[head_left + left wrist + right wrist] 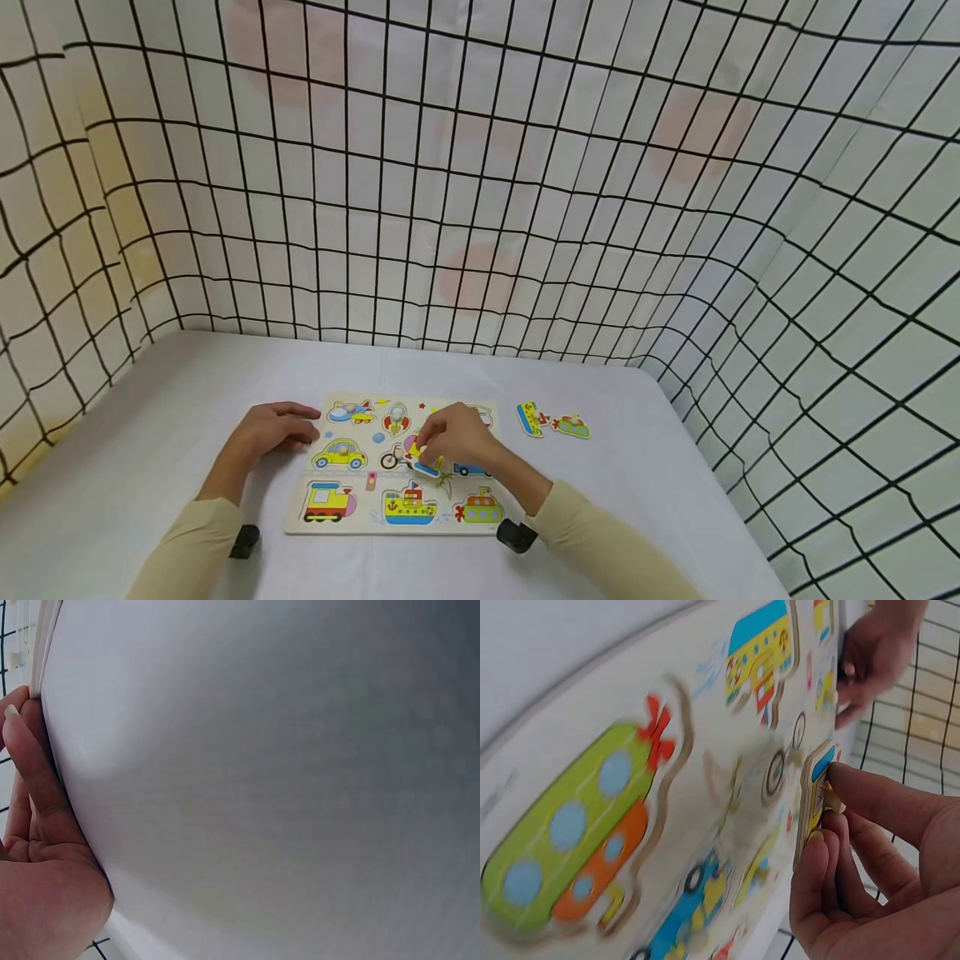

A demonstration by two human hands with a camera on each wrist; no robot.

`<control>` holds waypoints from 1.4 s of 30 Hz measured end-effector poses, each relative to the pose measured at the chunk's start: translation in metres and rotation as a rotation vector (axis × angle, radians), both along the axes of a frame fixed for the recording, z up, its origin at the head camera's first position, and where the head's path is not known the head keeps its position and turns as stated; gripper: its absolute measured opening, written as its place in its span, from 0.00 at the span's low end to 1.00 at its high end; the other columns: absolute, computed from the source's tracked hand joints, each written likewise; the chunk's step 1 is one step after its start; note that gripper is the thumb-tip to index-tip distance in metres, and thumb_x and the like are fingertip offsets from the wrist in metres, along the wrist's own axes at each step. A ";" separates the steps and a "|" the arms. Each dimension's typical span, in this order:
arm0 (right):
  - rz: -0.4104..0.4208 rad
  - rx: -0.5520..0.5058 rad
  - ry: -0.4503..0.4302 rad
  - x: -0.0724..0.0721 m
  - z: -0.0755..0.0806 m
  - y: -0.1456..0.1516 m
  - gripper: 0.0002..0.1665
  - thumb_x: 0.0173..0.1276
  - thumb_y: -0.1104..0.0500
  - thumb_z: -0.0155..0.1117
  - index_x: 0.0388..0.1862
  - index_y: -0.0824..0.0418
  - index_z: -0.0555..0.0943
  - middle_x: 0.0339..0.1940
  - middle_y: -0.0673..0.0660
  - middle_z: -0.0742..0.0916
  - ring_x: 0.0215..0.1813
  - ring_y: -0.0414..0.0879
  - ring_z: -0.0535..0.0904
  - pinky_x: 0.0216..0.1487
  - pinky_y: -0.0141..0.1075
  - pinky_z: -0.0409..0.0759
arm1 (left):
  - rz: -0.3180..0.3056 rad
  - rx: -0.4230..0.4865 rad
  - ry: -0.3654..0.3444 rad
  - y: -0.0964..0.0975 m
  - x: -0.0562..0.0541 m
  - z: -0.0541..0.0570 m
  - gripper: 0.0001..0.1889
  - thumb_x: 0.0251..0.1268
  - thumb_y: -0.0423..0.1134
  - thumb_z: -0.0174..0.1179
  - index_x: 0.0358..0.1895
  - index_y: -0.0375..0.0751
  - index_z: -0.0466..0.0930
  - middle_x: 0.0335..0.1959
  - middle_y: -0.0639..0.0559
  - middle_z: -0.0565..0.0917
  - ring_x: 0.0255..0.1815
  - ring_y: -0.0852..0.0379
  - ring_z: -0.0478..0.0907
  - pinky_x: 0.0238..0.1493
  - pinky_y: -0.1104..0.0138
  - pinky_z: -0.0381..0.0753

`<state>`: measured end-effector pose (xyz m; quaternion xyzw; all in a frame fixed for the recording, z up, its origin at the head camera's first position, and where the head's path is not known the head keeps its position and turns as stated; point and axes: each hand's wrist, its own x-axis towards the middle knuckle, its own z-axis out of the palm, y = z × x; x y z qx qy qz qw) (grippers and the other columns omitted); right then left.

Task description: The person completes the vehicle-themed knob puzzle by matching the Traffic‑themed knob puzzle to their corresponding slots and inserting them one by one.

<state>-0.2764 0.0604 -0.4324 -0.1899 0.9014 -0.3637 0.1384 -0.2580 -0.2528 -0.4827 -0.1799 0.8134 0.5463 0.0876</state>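
A flat wooden peg-puzzle board (375,527) with printed vehicles lies on the table. Above its middle, my right hand (459,435) pinches a small puzzle piece (427,469) by its knob. In the right wrist view this blue-and-yellow puzzle piece (814,791) is tilted on edge, mostly seen from the side; which vehicle it is I cannot tell. My left hand (272,429) rests at the board's left edge, fingers loosely bent, gripping no piece. The left wrist view shows that hand (45,817) beside white cloth.
To the right of the board lie a ship piece (531,419) and a submarine piece (572,427). White cloth covers the table (637,508). A black grid net (450,208) encloses the back and sides.
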 end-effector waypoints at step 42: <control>0.041 -0.017 -0.100 0.027 -0.020 -0.071 0.07 0.52 0.61 0.82 0.26 0.53 0.89 0.22 0.44 0.86 0.32 0.37 0.76 0.33 0.31 0.71 | -0.001 0.000 0.000 -0.001 -0.003 -0.004 0.25 0.59 0.40 0.68 0.60 0.34 0.81 0.39 0.45 0.88 0.29 0.53 0.80 0.34 0.68 0.78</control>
